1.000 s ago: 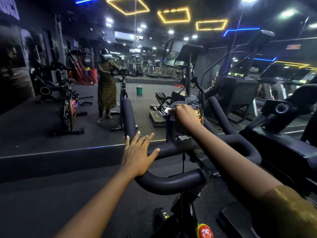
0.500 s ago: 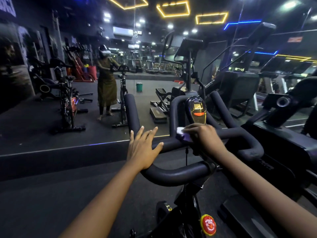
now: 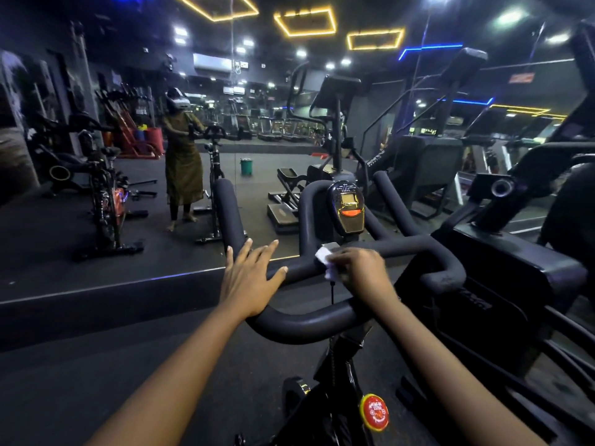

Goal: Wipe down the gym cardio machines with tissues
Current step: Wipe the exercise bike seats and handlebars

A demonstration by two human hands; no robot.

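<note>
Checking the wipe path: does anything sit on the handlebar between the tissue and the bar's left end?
Yes. The left hand rests flat on the handlebar, left of the tissue that the right hand holds against the crossbar. A bare stretch of bar lies between them.

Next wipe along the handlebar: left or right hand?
Right. The right hand pinches the tissue against the handlebar, just below the console. The left hand lies flat on its left bend and holds no tissue.
</note>
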